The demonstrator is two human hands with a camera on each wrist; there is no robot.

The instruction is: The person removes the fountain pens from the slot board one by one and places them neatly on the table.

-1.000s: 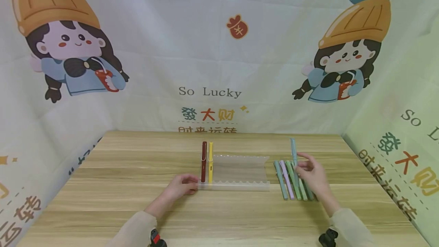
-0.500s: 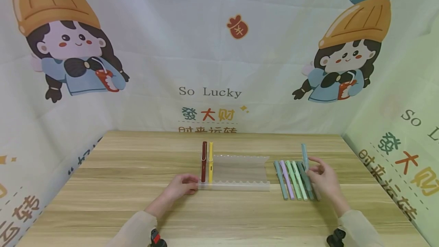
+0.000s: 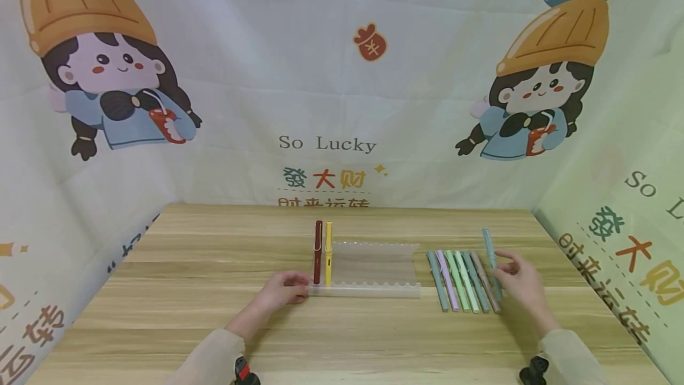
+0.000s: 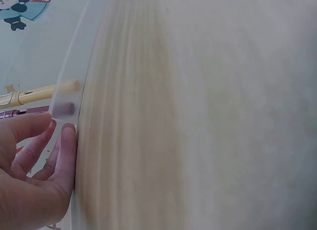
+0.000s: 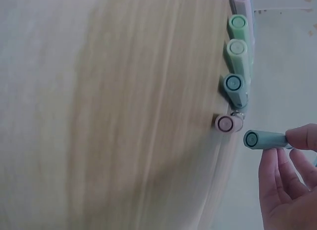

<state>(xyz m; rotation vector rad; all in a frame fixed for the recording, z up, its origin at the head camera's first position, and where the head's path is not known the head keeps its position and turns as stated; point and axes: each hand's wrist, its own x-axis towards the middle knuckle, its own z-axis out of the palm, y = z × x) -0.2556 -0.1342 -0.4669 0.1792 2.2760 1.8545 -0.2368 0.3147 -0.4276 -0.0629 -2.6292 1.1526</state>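
Note:
My right hand point(image 3: 521, 281) pinches a light blue pen point(image 3: 488, 245) between thumb and fingers at the right end of a row of pens. In the right wrist view the held pen point(image 5: 265, 140) is beside a mauve-brown pen point(image 5: 227, 123), with a small gap. My left hand point(image 3: 283, 288) grips the left end of a clear scalloped pen rack point(image 3: 369, 291); in the left wrist view thumb and fingertips are at its corner. A dark red pen point(image 3: 317, 260) and a yellow pen point(image 3: 328, 260) stand side by side at the rack's left end.
The row on the wooden table point(image 3: 374, 343) also holds a grey-blue pen point(image 3: 437, 281), a purple pen point(image 3: 447, 281), a green pen point(image 3: 457, 283), a pale green pen point(image 3: 468, 289) and a teal pen point(image 3: 477, 284). A printed cloth point(image 3: 342, 94) hangs behind the table.
My right hand has carried the light blue pen rightward from over the row to its right end, uncovering the teal and brown pens. My left hand has stayed at the rack.

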